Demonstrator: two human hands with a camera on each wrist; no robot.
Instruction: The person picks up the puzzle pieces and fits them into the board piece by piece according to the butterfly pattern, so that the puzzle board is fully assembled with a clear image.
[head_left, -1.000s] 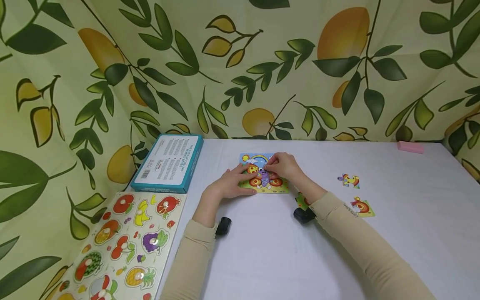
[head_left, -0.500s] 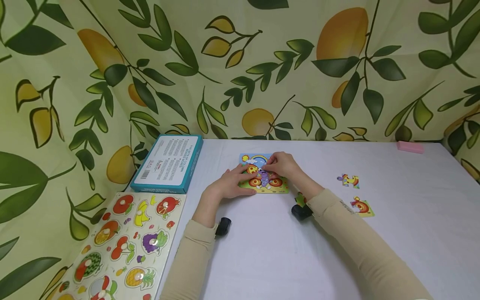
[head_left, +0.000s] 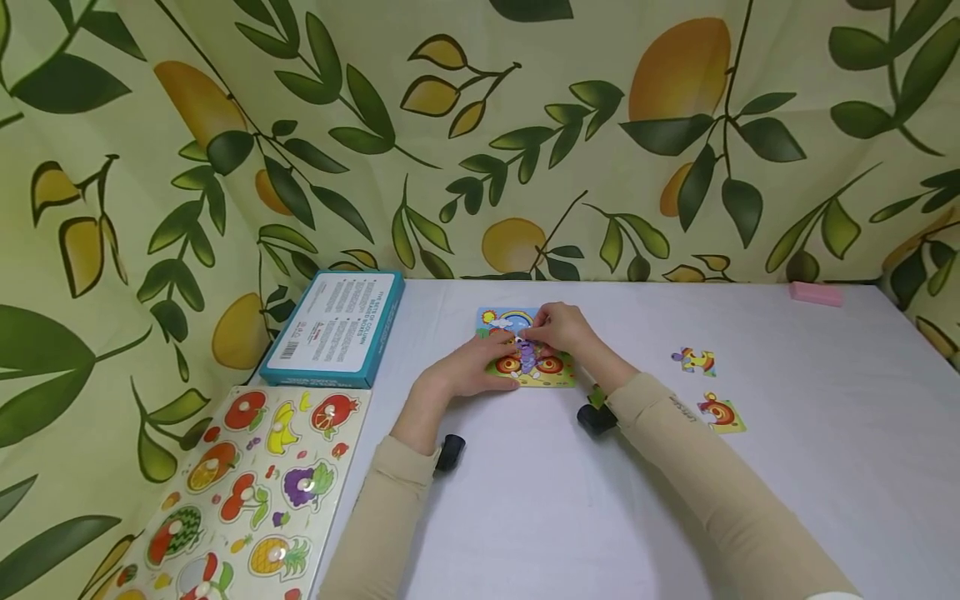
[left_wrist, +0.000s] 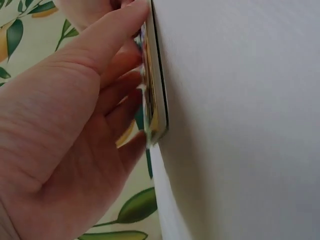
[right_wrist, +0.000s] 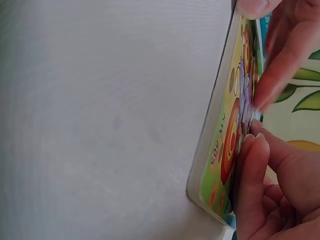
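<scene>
The butterfly puzzle (head_left: 538, 380) is lying near the white table's (head_left: 517, 500) twelve-o'clock edge; the left hand (head_left: 472, 367), fingers outstretched, is resting at its nine o'clock; the right hand (head_left: 565, 327) is pinching the purple piece (head_left: 528, 359). Loose pieces (head_left: 699, 361) are lying toward three.

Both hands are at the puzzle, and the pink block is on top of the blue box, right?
Not quite: the pink block isn't on the blue box. The head view shows it on the table, off to the right. The left hand and right hand are at the puzzle, as you said.
</scene>
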